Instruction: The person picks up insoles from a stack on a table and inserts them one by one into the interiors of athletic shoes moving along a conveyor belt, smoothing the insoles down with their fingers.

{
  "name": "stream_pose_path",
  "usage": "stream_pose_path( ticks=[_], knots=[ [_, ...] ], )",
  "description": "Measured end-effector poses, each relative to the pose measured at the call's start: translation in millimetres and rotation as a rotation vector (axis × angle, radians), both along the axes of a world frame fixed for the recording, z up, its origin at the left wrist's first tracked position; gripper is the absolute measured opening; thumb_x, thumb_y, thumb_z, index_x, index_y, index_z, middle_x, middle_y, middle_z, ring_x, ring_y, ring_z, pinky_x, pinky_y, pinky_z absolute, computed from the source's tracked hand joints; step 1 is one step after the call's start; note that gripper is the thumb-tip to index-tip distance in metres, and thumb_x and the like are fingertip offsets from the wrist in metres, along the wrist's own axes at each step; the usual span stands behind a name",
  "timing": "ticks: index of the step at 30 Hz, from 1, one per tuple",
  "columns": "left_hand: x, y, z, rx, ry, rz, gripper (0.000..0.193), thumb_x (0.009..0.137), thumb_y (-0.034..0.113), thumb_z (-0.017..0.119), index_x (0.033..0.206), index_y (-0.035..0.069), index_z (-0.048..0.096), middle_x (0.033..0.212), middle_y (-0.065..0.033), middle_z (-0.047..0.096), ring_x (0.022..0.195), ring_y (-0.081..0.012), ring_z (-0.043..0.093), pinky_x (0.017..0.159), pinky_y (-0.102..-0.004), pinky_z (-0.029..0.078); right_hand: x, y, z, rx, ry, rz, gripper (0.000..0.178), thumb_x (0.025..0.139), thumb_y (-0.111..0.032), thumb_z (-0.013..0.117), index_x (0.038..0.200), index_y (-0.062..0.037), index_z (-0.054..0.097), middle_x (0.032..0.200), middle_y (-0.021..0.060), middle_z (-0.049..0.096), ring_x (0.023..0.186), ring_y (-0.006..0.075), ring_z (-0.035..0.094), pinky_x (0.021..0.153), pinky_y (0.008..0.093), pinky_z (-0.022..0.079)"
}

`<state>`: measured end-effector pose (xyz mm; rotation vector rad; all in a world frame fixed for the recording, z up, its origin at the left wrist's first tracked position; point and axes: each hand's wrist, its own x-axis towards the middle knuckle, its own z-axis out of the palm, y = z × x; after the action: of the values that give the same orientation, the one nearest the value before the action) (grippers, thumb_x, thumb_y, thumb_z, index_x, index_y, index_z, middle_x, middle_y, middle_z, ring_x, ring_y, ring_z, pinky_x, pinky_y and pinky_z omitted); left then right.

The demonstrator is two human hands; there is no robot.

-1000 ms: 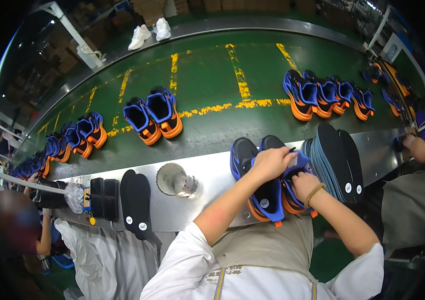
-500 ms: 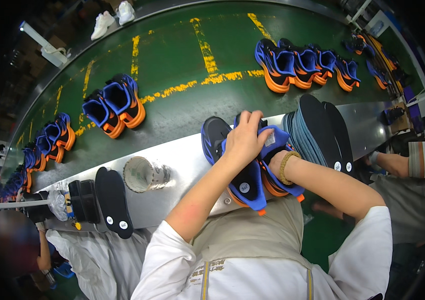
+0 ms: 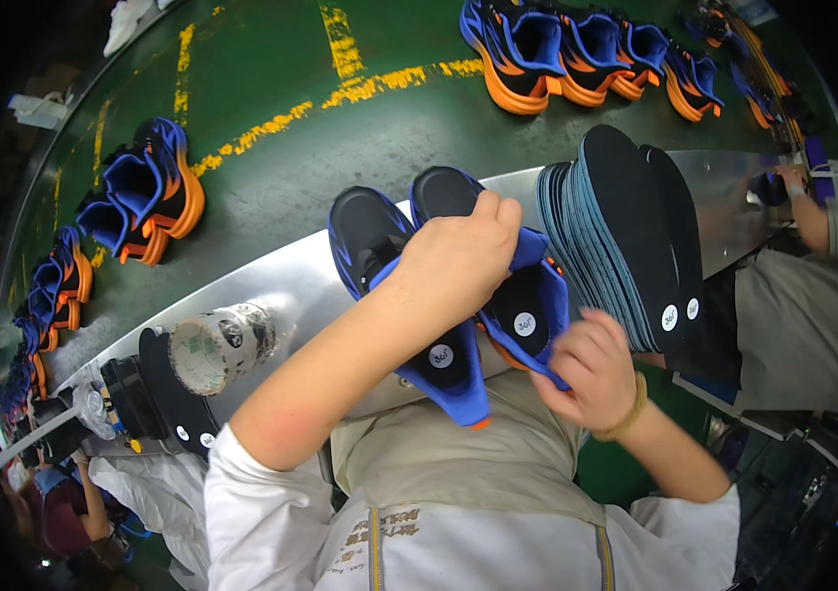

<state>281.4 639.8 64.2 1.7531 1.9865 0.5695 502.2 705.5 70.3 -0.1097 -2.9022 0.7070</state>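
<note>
Two black and blue running shoes with orange soles lie side by side on the metal ledge in front of me, toes pointing away. A dark insole with a round white label shows inside the left shoe and inside the right shoe. My left hand is closed over the right shoe's tongue area, its fingertips partly hidden. At that shoe's heel collar is my right hand, slightly blurred, with fingers curled and the thumb against the blue edge. My left forearm crosses above the left shoe.
Stacked black insoles stand right of the shoes. A roll-like cylinder and more insoles lie left on the metal ledge. Beyond, the green conveyor carries shoes and another pair. Another person's arm is at right.
My right hand has come out of the right shoe to its heel, uncovering the labelled insole. My left hand stays over that shoe. The whole view has shifted.
</note>
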Motion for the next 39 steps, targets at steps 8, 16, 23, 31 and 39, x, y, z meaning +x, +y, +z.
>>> stream_pose_path(
  ticks=[8, 16, 23, 31, 39],
  knots=[
    [23, -7, 20, 0.074, 0.426, -0.157, 0.023, 0.068, 0.012, 0.062, 0.079, 0.005, 0.044, 0.083, -0.0128, 0.05, 0.049, -0.0209, 0.053, 0.048, -0.0308, 0.042, 64, -38, -41, -0.043, 0.269, -0.263, 0.027, 0.062, -0.006, 0.074, 0.084, -0.007, 0.058, 0.094, 0.0076, 0.053, 0.089, 0.0262, 0.049, 0.075, 0.0401, 0.042],
    [34, 20, 8, 0.003, 0.854, -0.354, 0.013, 0.071, 0.014, 0.054, 0.075, 0.002, 0.058, 0.111, -0.0253, 0.052, 0.05, -0.0133, 0.054, 0.05, -0.0266, 0.042, 50, -15, -39, -0.165, 0.313, -0.322, 0.042, 0.061, -0.011, 0.077, 0.097, -0.0043, 0.055, 0.102, 0.0101, 0.052, 0.096, 0.0284, 0.05, 0.078, 0.038, 0.042],
    [21, 23, 23, 0.034, 0.284, -0.359, 0.011, 0.066, 0.015, 0.059, 0.07, 0.004, 0.058, 0.108, -0.0128, 0.054, 0.054, -0.017, 0.057, 0.05, -0.0325, 0.046, 42, -19, -83, -0.549, 0.113, -0.6, 0.101, 0.056, -0.029, 0.081, 0.132, 0.0026, 0.021, 0.129, 0.0212, 0.035, 0.117, 0.0369, 0.038, 0.097, 0.044, 0.03],
    [69, 63, 6, -0.55, 0.554, -0.931, 0.021, 0.075, 0.02, 0.059, 0.092, 0.014, 0.069, 0.093, -0.0035, 0.066, 0.085, -0.0225, 0.062, 0.073, -0.0382, 0.045, 21, -7, -127, -0.404, 0.126, -0.575, 0.076, 0.062, -0.034, 0.076, 0.122, -0.0005, 0.043, 0.12, 0.0129, 0.052, 0.109, 0.0277, 0.049, 0.095, 0.0372, 0.033],
    [41, 62, -29, -0.116, 0.461, -0.894, 0.019, 0.073, 0.016, 0.053, 0.085, 0.004, 0.06, 0.075, -0.0059, 0.063, 0.067, -0.0207, 0.062, 0.06, -0.0306, 0.047, 53, -16, -197, -0.302, -0.038, -0.693, 0.085, 0.044, -0.03, 0.087, 0.117, -0.0059, 0.049, 0.109, 0.0066, 0.057, 0.102, 0.0185, 0.055, 0.085, 0.0314, 0.044]
  ],
)
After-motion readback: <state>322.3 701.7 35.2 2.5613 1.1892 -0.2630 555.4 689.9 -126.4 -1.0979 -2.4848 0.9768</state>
